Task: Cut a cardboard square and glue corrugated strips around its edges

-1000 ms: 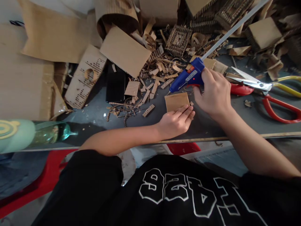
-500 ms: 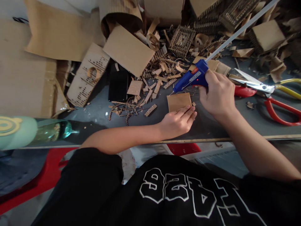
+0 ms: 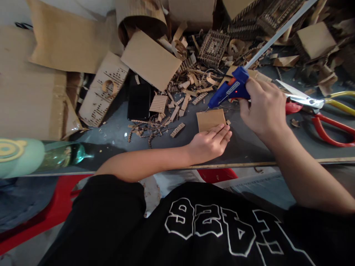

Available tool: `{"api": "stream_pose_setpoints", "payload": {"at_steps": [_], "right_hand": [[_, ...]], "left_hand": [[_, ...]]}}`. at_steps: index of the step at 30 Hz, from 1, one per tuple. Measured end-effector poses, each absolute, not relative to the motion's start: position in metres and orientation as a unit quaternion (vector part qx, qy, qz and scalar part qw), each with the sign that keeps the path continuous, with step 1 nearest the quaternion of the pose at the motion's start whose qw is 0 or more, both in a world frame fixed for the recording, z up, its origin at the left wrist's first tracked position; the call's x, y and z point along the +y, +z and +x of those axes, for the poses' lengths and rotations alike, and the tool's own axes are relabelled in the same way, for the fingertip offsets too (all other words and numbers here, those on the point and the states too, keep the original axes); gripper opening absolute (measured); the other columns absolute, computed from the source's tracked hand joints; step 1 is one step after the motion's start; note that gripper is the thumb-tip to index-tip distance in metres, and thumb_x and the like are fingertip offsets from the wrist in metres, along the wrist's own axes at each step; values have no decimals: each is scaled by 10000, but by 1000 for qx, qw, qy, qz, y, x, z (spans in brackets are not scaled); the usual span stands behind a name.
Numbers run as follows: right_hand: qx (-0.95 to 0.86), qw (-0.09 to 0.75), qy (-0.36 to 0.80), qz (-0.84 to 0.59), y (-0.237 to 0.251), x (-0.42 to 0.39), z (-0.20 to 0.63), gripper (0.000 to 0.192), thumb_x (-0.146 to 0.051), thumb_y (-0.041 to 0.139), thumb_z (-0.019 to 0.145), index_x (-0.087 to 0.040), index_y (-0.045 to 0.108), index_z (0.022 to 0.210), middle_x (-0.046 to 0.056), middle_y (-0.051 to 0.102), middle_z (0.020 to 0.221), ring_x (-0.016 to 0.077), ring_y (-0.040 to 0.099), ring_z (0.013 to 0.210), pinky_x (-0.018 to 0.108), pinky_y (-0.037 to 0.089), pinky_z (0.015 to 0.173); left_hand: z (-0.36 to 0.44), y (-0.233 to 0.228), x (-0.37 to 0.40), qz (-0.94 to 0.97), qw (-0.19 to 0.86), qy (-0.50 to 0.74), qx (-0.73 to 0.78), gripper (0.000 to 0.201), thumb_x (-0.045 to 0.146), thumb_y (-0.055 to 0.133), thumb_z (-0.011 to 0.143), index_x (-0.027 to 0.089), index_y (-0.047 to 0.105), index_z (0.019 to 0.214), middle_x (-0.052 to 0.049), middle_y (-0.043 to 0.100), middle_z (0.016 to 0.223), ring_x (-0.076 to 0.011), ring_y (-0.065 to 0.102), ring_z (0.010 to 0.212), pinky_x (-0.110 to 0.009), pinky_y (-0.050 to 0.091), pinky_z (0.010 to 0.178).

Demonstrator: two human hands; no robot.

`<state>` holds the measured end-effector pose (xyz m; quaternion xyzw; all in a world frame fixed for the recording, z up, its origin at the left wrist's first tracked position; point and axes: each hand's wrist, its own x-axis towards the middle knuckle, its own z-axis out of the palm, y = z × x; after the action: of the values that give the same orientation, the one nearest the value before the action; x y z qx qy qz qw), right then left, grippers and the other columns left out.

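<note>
**Near edge hidden**

Your left hand [image 3: 212, 143], fingers extended close together, covers the near edge of the cardboard piece [image 3: 210, 119]. Your right hand [image 3: 263, 107] grips the glue gun [image 3: 227, 89], hiding its handle; nozzle contact is unclear.

Looks like a craft workspace, though cannot tell whether in a home or a workshop. Shows as much by a loaded glue gun [image 3: 229, 88], and by scissors [image 3: 312, 102], strewn scraps [image 3: 199, 98] and cardboard [image 3: 151, 59] on a grey table [image 3: 244, 147]. Mixes in everyday belongings: a phone [image 3: 139, 102], a bottle [image 3: 23, 159].
</note>
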<state>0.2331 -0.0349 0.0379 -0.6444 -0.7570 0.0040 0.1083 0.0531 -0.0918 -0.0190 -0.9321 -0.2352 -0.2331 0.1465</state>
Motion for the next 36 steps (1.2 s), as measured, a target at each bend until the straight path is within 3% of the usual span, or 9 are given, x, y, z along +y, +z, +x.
{"api": "stream_pose_setpoints", "payload": {"at_steps": [11,18,25,27,29,31,32,34,36], "right_hand": [[-763,104,-70,-634,49,-36,253,360,-207,477,908,-122,611,1232,168,688,1120,286,647,1067,406,472,927],[-739,78,-104,-662,60,-33,265,303,-228,570,833,-135,617,1117,148,690,1086,295,657,1065,427,478,928],[-733,133,-97,-660,61,-33,261,326,-340,645,768,-141,598,1022,175,691,1075,327,659,1036,401,500,856],[-738,156,-98,-650,59,-35,261,290,-343,638,761,-151,593,974,155,699,1016,298,664,964,382,495,810],[-755,165,-86,-629,57,-38,261,292,-355,641,758,-155,593,965,151,699,991,281,662,915,373,487,778],[-786,165,-68,-592,56,-41,259,324,-366,643,766,-152,600,1005,157,696,1009,287,660,937,392,491,803],[-801,166,-60,-573,55,-42,257,339,-368,643,770,-151,604,1028,157,694,1018,295,659,961,409,494,831],[-818,171,-52,-546,55,-46,252,331,-364,624,784,-158,612,1043,144,693,1012,299,656,987,434,494,867],[-823,172,-51,-539,55,-51,247,293,-364,608,784,-173,616,1006,123,694,978,285,660,948,422,497,837]], "left_hand": [[54,-16,-95,-935,142,-223,-235,243,108,535,1004,30,715,1146,-163,749,1179,-241,746,1095,-310,646,929],[56,-19,-93,-918,184,-263,-234,211,118,569,990,45,731,1104,-133,775,1128,-199,761,1050,-272,634,940],[50,8,-92,-894,197,-361,-182,154,197,624,965,87,725,1002,-55,806,921,-185,780,937,-230,633,684],[41,35,-85,-874,151,-416,-201,161,231,617,964,124,715,1034,-30,799,906,-173,772,917,-245,640,727],[32,64,-66,-826,10,-466,-318,151,163,562,972,148,710,997,-43,783,924,-123,745,861,-215,614,720],[27,87,-37,-784,-119,-491,-361,206,319,616,967,169,700,1081,-50,763,999,-120,716,864,-166,550,559],[26,95,-22,-776,-166,-491,-359,357,450,653,935,154,698,1131,-53,766,1014,-134,726,856,-168,538,542],[30,103,7,-781,-264,-402,-397,554,586,638,899,135,684,1218,-66,759,1059,-173,744,883,-208,558,599],[39,104,25,-791,-307,-344,-402,563,621,569,916,121,727,1121,-70,760,995,-180,747,848,-211,525,582]]}}
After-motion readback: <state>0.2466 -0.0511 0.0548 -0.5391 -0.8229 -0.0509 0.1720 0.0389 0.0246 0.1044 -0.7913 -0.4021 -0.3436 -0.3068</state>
